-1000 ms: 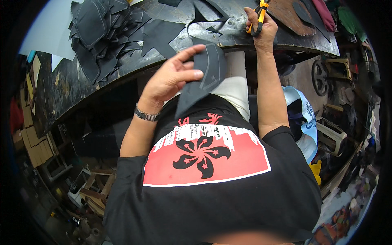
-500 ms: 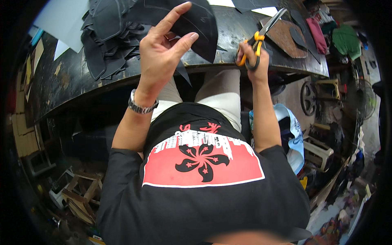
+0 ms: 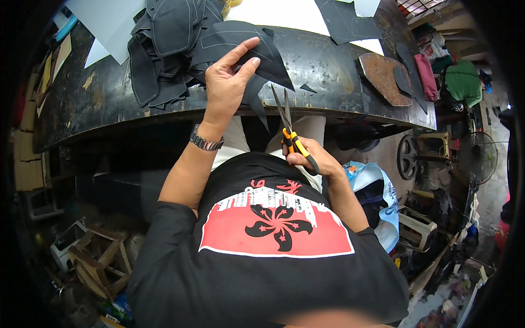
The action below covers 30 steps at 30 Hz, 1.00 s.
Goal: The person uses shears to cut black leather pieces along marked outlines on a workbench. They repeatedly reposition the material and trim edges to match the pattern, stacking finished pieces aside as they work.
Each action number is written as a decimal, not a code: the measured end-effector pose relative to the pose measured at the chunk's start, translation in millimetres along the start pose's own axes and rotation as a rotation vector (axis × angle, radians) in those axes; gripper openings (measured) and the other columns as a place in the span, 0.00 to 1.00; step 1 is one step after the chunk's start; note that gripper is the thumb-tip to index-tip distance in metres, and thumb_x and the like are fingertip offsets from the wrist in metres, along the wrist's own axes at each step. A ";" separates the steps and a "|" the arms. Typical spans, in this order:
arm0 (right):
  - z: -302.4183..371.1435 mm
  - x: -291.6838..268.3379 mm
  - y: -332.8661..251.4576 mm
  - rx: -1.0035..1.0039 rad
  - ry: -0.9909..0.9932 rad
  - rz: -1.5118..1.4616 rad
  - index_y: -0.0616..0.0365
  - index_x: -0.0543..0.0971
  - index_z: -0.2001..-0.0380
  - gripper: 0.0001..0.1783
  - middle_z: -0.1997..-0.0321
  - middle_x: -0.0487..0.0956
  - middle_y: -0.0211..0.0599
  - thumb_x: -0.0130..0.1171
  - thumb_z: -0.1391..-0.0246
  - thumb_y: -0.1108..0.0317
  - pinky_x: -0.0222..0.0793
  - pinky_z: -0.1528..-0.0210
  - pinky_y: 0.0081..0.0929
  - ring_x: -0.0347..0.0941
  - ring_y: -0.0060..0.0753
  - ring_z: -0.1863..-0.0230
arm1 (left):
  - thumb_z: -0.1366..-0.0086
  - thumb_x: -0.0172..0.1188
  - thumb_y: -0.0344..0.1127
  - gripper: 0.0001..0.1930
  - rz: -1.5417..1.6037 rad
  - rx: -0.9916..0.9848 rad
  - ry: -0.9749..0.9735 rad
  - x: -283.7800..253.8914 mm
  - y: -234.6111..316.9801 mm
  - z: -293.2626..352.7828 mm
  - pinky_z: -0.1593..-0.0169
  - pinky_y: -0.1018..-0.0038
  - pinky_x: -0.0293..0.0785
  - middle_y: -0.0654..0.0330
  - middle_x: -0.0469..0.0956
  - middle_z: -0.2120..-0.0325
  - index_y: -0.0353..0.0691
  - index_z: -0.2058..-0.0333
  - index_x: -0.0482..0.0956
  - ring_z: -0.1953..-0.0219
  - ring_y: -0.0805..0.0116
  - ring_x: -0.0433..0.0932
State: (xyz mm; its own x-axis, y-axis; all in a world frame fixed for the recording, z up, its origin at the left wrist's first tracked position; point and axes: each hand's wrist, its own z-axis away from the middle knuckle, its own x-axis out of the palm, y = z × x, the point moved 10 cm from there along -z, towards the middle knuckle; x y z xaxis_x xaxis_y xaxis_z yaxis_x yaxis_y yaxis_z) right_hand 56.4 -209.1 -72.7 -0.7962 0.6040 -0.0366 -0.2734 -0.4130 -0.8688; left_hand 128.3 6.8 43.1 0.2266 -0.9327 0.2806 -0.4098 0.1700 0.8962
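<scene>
My left hand, with a metal watch on the wrist, holds a black sheet marked with pale outlines. Index finger and thumb lie over it; the other fingers are mostly hidden. A narrow black strip hangs past the table edge below this hand. In front of my lap, my right hand grips scissors with yellow and black handles. Their blades are slightly parted and point up toward the sheet's lower edge, apparently short of it. A small black scrap lies on the table nearby.
Several black cut pieces are heaped left of the sheet on the worn black table. A brown board and pink pouch lie at the right. Below stand a light blue bag, a stool and a fan.
My right hand has brought the scissors left and down from above the table edge, turning the blades toward the sheet. The sheet in my left hand has tipped, showing more of its outlines.
</scene>
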 end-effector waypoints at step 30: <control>-4.4 -8.7 -15.2 -0.088 0.274 -0.216 0.60 0.77 0.71 0.18 0.80 0.74 0.27 0.67 0.47 0.54 0.62 0.78 0.15 0.68 0.16 0.81 | 0.42 0.65 0.22 0.28 -0.120 -0.017 -0.119 19.5 -4.6 27.1 0.61 0.86 0.77 0.61 0.81 0.58 0.36 0.42 0.72 0.66 0.84 0.77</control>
State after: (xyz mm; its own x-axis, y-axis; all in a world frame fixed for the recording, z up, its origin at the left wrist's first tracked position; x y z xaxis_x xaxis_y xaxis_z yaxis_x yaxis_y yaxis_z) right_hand 69.8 -205.0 -61.3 -0.5474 0.8363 0.0322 -0.3626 -0.2022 -0.9098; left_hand 110.6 -20.7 35.2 0.1662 -0.9776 0.1294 -0.3711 0.0596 0.9267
